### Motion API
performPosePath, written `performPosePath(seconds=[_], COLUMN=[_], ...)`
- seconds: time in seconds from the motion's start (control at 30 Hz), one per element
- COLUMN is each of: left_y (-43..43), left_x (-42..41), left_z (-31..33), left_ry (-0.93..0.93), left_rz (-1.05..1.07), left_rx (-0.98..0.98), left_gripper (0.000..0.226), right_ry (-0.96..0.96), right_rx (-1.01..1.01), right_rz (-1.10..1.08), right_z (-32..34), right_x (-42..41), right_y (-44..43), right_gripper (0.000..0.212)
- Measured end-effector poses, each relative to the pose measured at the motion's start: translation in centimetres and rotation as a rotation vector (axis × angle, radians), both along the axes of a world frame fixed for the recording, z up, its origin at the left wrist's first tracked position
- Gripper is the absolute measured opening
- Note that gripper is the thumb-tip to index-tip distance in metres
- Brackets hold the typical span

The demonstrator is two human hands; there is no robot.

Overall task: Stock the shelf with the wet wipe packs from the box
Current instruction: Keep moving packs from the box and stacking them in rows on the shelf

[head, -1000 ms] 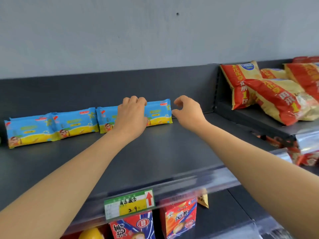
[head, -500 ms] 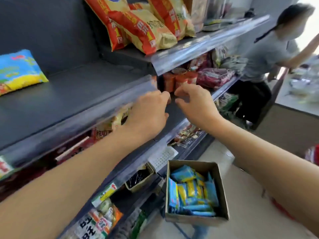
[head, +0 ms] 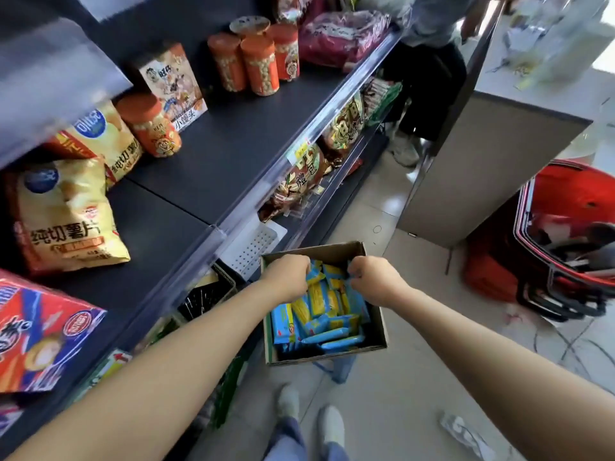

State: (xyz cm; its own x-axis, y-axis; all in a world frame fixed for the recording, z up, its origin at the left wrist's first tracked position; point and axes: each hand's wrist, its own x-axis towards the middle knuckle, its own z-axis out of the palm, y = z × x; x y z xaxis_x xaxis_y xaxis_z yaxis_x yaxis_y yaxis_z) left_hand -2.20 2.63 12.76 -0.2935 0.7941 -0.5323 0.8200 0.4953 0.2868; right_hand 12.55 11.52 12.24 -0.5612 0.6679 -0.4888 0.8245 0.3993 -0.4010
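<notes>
An open cardboard box [head: 326,356] stands low beside the shelving, holding several blue and yellow wet wipe packs [head: 319,331], some upright and some lying flat. Both my hands are down inside its far end. My left hand [head: 288,274] curls its fingers over the top of an upright pack [head: 315,273]. My right hand [head: 372,279] is curled just to the right, over the packs, and its fingertips are hidden. The shelf with the placed packs is out of view above.
Dark shelves on the left hold chip bags [head: 66,214], orange jars [head: 259,64] and a red and blue carton [head: 40,334]. A grey counter [head: 482,161] and red baskets [head: 565,244] stand to the right. Another person [head: 429,78] stands at the aisle's far end. My feet [head: 329,427] are below the box.
My view has swung from the upper shelf down to the box. Both hands left the row of packs on the shelf, dropped past the shelf edge and now reach into the box.
</notes>
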Motion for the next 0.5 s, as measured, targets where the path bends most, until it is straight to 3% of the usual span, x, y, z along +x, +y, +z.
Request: performPosePath(seconds=[0.27, 0.5], left_y=[1.3, 3.5], left_x=[-3.8, -5.6], left_z=[-12.0, -18.9], left_ry=[-0.09, -0.166], left_rz=[0.13, 0.229], left_rx=[-0.101, -0.11], left_gripper=[0.01, 0.05], right_ry=[-0.168, -0.325], right_rx=[-0.227, -0.284], right_rz=[-0.061, -0.049], right_z=[-12.9, -19.8], right_x=[-1.5, -1.8], right_y=[-0.1, 0.7], right_gripper=[0.024, 0.025])
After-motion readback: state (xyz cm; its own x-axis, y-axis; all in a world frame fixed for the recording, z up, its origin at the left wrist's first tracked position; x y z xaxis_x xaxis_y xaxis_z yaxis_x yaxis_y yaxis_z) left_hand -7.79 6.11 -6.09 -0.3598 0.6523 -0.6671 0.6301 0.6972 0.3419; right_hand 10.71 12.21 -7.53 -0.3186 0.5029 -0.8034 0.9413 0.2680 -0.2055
